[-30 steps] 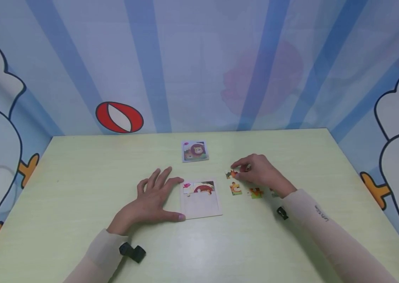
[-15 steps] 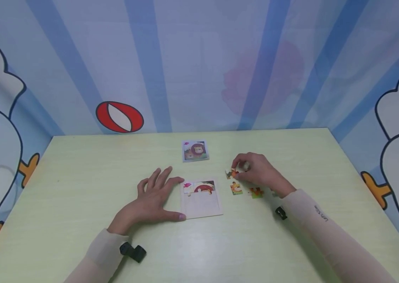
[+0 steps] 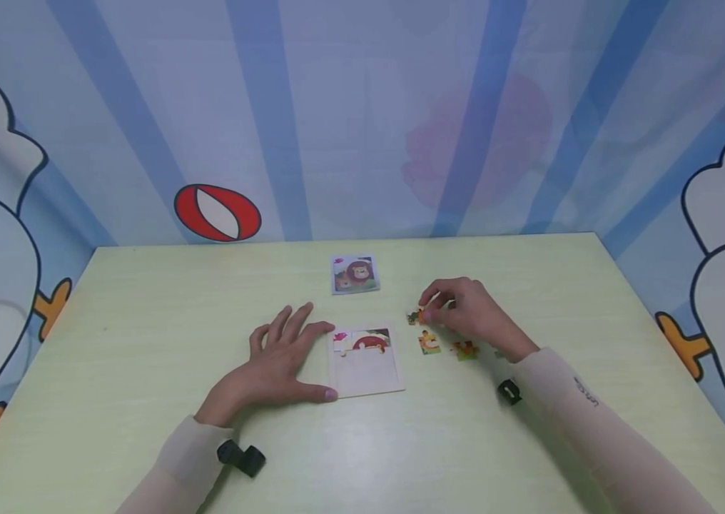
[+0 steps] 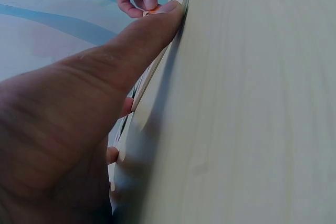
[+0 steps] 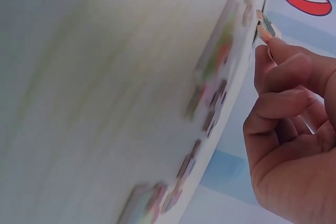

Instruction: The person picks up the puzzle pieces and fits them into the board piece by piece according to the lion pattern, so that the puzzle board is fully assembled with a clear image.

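A square puzzle board (image 3: 367, 373) lies on the table with a few joined pieces (image 3: 369, 341) along its far edge. The left hand (image 3: 275, 368) is spread at the board's left side, thumb and index fingertip touching its corners. To the right of the board, the right hand (image 3: 468, 307) pinches a small puzzle piece (image 3: 414, 316) between thumb and index finger. In the right wrist view this piece (image 5: 266, 24) sticks out past the fingertips of the right hand (image 5: 296, 108). The left wrist view shows the left thumb (image 4: 142, 40) along the board's edge.
Loose pieces lie near the right hand: one (image 3: 429, 342) just below it, another (image 3: 465, 350) further right, and one partly hidden by the wrist. A card with a lion picture (image 3: 355, 275) lies beyond the board. A patterned curtain (image 3: 362, 128) hangs behind the table.
The pinched piece has shifted slightly left and its angle has changed a little in the right hand's fingers. The left hand and the board have stayed in place.
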A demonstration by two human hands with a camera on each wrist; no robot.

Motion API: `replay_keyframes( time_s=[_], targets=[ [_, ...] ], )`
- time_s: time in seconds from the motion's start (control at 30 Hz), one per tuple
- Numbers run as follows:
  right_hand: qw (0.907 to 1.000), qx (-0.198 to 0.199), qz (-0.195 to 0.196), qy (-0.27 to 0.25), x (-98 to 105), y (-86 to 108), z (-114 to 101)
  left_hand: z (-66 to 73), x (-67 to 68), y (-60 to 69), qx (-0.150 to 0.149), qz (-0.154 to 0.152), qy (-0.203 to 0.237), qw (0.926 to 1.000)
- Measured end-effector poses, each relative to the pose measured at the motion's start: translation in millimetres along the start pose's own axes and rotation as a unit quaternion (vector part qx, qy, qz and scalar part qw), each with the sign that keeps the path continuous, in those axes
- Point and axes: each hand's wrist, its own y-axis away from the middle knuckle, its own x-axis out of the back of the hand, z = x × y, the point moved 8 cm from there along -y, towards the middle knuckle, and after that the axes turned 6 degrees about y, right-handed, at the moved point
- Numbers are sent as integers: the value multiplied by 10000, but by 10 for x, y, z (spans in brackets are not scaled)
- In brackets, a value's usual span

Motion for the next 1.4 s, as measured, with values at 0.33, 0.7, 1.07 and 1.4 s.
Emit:
replay_keyframes(
  time_s=[0.33, 0.7, 1.07, 1.4],
  targets=[
    [9957, -486, -45, -782, -30, 27, -62, 3, -9, -6, 36, -10, -48, 10000],
    [9778, -431, -505, -1988, -214, 84, -178, 6, -10, -6, 52, -39, -52, 10000],
    [9555, -342, -1016, -2750, -473, 107, -385, -15, -15, 3, 90, -42, -64, 9999],
    [9535, -384, -1221, -2730, -677, 51, -507, 11, 0, -6, 68, -48, -52, 10000]
  ],
)
